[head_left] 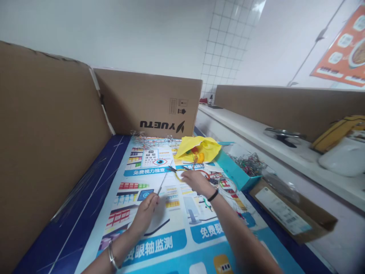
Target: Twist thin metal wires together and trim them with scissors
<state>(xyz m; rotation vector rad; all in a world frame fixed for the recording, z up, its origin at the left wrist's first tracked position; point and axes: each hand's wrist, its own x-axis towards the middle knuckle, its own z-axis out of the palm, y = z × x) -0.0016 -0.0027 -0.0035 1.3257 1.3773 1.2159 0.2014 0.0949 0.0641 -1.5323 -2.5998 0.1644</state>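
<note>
My left hand (148, 207) is closed round the lower end of a thin metal wire (162, 183), which slants up and away. My right hand (196, 181) has its fingers curled round the yellow handle of a pair of pliers (172, 169). The dark jaws of the pliers are at the upper part of the wire; whether they grip it I cannot tell. Beyond my right hand lies a yellow bag (186, 146) with orange and red things at its mouth. Loops of pale wire (228, 185) rest to the right of that hand.
A printed sheet (125, 217) covers the table. Tangled wire pieces (142, 140) lie at its far end. On the right stand a turquoise box (235, 169) of wire bits and an open cardboard box (310, 211). Cardboard walls (148, 99) rise behind and left; a white ledge (242, 125) runs along the right.
</note>
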